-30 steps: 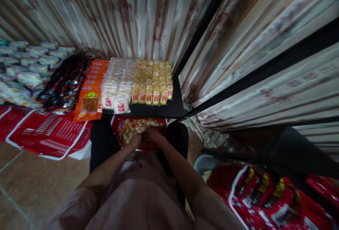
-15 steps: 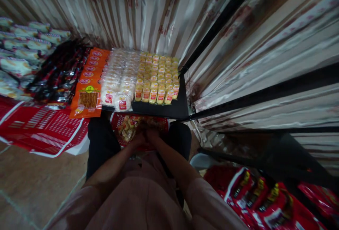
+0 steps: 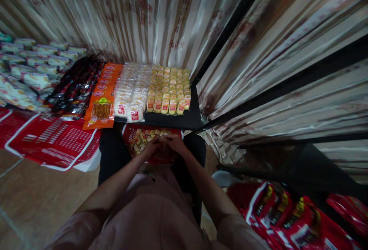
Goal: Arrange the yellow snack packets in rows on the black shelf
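Between my knees stands a red basket (image 3: 180, 135) holding many small yellow-wrapped snack packs (image 3: 140, 138). My left hand (image 3: 153, 146) is over the packs, fingers curled in toward the other hand. Close against it is my right hand (image 3: 174, 142), its fingers also bent inward over the basket. Both look closed, but dim light hides what they hold. Just beyond, on a black tabletop (image 3: 186, 119), stand rows of similar yellow packs (image 3: 168, 92). White round packs in clear wrap (image 3: 130, 92) lie to their left.
Farther left are an orange snack bag (image 3: 100, 104), dark red-and-black packets (image 3: 76, 85) and white packs (image 3: 37, 66). A red basket with white handles (image 3: 60, 138) stands at the left. Red bags (image 3: 287, 211) lie at the lower right. A patterned curtain (image 3: 138, 16) hangs behind.
My hands have lifted slightly from deeper in the basket and shifted a little right, and now show more clearly. The view has tilted slightly. The rows on the tabletop look unchanged.
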Available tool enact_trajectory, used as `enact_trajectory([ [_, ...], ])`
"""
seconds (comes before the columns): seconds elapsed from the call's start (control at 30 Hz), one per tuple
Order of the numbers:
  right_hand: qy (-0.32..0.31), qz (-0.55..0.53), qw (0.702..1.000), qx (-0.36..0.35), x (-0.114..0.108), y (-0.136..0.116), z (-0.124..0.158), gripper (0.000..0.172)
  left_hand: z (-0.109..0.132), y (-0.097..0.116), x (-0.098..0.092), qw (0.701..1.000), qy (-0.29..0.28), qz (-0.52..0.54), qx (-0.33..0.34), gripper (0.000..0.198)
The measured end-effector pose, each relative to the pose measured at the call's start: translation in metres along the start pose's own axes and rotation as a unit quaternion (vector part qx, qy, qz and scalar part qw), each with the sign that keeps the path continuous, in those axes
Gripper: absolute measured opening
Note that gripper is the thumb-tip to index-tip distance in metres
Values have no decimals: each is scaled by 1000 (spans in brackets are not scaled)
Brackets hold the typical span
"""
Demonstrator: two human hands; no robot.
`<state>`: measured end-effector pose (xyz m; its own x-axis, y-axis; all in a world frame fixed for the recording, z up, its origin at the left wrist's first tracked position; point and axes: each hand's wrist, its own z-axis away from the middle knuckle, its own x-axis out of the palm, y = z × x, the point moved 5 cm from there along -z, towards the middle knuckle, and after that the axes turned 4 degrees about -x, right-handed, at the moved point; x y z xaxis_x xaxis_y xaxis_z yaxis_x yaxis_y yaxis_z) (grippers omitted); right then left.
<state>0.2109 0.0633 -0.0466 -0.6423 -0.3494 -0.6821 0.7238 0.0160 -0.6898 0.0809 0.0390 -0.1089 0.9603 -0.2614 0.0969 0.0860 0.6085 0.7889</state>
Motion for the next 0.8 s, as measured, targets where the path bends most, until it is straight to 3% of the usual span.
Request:
enact_trajectory([
  [0.1,33,-161,986,23,-18,2,7,23,9,14,5,998,-5,-3,56,20],
  [0.23,80,-341,934,78,-38,0,14,27,20,34,13,992,9,29,124,35],
  [0.33,120,-417,898,72,-53,-8,16,28,33,52,21,986,20,-10,166,41],
  [0.5,192,-496,842,89,-67,-8,21,20,55,82,29,969,91,-67,218,51],
  [0.7,241,-521,812,107,-70,0,24,17,74,112,42,919,131,-189,321,50],
  [0.8,252,-541,796,100,-75,2,25,22,75,121,49,910,134,-212,331,50],
])
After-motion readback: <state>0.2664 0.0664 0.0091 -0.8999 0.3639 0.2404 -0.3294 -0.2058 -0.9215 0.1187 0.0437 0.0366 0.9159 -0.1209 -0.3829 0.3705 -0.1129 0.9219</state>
